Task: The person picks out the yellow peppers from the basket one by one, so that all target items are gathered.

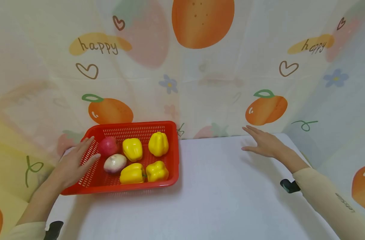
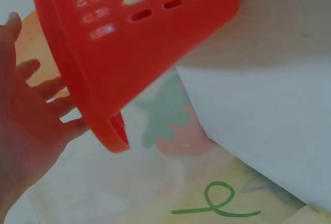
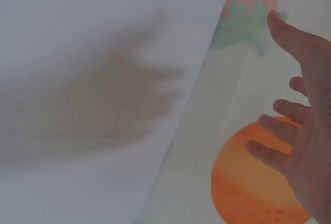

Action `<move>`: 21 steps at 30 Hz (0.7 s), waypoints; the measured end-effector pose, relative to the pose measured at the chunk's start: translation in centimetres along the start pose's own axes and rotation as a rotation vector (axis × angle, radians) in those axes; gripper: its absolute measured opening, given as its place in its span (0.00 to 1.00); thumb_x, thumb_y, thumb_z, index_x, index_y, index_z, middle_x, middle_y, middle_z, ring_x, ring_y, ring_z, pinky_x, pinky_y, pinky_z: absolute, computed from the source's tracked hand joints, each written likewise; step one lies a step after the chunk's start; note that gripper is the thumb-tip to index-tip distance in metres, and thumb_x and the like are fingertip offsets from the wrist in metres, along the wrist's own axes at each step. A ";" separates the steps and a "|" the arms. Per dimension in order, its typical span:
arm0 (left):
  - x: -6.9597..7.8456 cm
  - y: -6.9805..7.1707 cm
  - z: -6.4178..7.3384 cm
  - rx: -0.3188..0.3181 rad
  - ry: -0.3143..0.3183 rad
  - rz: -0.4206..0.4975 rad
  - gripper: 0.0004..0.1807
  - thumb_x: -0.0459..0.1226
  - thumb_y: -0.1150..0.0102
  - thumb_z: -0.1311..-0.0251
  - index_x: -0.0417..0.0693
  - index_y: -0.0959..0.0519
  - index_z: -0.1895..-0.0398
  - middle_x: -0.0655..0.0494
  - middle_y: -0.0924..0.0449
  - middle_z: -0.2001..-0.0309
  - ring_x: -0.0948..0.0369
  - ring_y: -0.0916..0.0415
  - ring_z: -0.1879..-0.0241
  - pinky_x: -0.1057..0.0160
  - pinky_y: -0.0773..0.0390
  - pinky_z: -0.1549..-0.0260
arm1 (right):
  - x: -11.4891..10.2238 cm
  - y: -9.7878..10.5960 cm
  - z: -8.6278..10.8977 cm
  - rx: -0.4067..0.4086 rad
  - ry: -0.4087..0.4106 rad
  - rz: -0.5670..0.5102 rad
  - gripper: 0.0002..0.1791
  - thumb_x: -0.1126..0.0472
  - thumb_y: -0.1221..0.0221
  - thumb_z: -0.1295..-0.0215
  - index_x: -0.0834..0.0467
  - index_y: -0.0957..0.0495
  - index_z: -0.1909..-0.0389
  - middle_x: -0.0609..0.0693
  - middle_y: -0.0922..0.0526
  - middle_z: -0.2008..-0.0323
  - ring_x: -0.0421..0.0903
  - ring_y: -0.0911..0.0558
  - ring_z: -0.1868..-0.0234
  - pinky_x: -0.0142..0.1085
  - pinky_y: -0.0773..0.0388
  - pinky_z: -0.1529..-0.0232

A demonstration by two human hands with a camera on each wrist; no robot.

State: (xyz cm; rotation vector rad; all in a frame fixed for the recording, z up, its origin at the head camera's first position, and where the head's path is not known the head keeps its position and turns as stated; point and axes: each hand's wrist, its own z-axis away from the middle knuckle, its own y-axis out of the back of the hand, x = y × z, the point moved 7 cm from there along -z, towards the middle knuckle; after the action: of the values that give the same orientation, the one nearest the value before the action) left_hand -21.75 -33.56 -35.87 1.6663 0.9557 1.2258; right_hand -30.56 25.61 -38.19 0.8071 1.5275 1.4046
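A red plastic basket (image 1: 175, 160) with slotted walls stands on the left half of the table. Inside it lie several yellow bell peppers (image 1: 132, 149), a round pinkish-red fruit or vegetable (image 1: 107, 146) and a white-and-purple, onion-like one (image 1: 115, 163). My left hand (image 1: 71, 165), fingers extended and thumb spread, is over the basket's left end and holds nothing. In the left wrist view, its fingers overlap the basket's rim (image 2: 77, 100). Well to the right of the basket, my right hand (image 1: 266, 143) hovers above the table, fingers spread and nothing held; its shadow falls on the white surface.
A white-covered table (image 1: 209, 186) extends in front and to the right of the basket. Behind and at both sides hangs a printed cloth (image 1: 200, 66) with fruit, hearts and lettering. Dark wrist devices (image 1: 289, 186) show at both sleeves.
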 end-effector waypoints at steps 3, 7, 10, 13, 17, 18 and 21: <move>-0.4 0.3 0.2 0.026 0.010 0.016 0.42 0.50 0.45 0.32 0.43 0.50 0.23 0.26 0.43 0.32 0.28 0.42 0.38 0.26 0.39 0.50 | -0.4 0.2 -0.4 0.001 0.008 -0.004 0.49 0.39 0.38 0.38 0.61 0.45 0.26 0.66 0.44 0.28 0.67 0.36 0.33 0.63 0.35 0.41; -1.2 0.3 0.5 0.046 0.016 0.005 0.41 0.49 0.44 0.32 0.38 0.48 0.24 0.25 0.41 0.34 0.28 0.41 0.40 0.26 0.37 0.52 | -1.0 0.4 -0.7 0.016 0.038 -0.001 0.48 0.42 0.36 0.39 0.62 0.44 0.26 0.66 0.42 0.28 0.67 0.35 0.33 0.62 0.34 0.41; -2.1 0.0 0.8 0.039 0.045 -0.017 0.41 0.48 0.42 0.33 0.35 0.46 0.26 0.24 0.40 0.36 0.28 0.41 0.41 0.26 0.35 0.54 | -1.4 0.5 -0.9 0.023 0.062 0.003 0.48 0.46 0.33 0.40 0.62 0.44 0.26 0.65 0.41 0.29 0.66 0.35 0.33 0.61 0.33 0.41; -3.0 -0.3 1.2 0.044 0.058 -0.019 0.39 0.43 0.40 0.35 0.30 0.44 0.29 0.23 0.40 0.38 0.27 0.40 0.43 0.26 0.34 0.55 | -1.7 0.4 -1.0 0.018 0.077 0.000 0.48 0.49 0.31 0.42 0.61 0.44 0.26 0.65 0.41 0.28 0.65 0.36 0.32 0.61 0.34 0.40; -4.4 -0.6 1.9 0.077 0.061 0.031 0.36 0.38 0.39 0.36 0.28 0.42 0.31 0.23 0.40 0.38 0.26 0.37 0.46 0.26 0.35 0.55 | -2.1 0.2 -1.1 0.019 0.093 0.005 0.49 0.51 0.30 0.43 0.61 0.44 0.26 0.65 0.41 0.29 0.65 0.35 0.33 0.60 0.33 0.41; -4.8 -0.6 2.2 0.083 0.069 0.043 0.36 0.38 0.40 0.35 0.29 0.42 0.31 0.23 0.41 0.38 0.26 0.37 0.46 0.26 0.35 0.54 | -2.1 0.2 -1.1 0.024 0.101 0.011 0.49 0.52 0.29 0.44 0.61 0.44 0.26 0.65 0.41 0.29 0.65 0.35 0.33 0.60 0.32 0.41; -5.9 -0.7 2.8 0.080 0.109 0.073 0.34 0.40 0.44 0.32 0.29 0.42 0.30 0.20 0.43 0.37 0.24 0.40 0.44 0.24 0.38 0.54 | -2.5 0.3 -1.4 0.042 0.127 0.020 0.49 0.55 0.28 0.46 0.62 0.43 0.26 0.65 0.40 0.29 0.65 0.33 0.34 0.59 0.30 0.43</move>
State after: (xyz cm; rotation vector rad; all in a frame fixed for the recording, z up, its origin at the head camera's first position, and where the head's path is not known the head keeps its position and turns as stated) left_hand -20.48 -39.21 -39.00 1.7248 1.0300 1.3545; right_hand -30.91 22.85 -37.51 0.7732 1.6547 1.4669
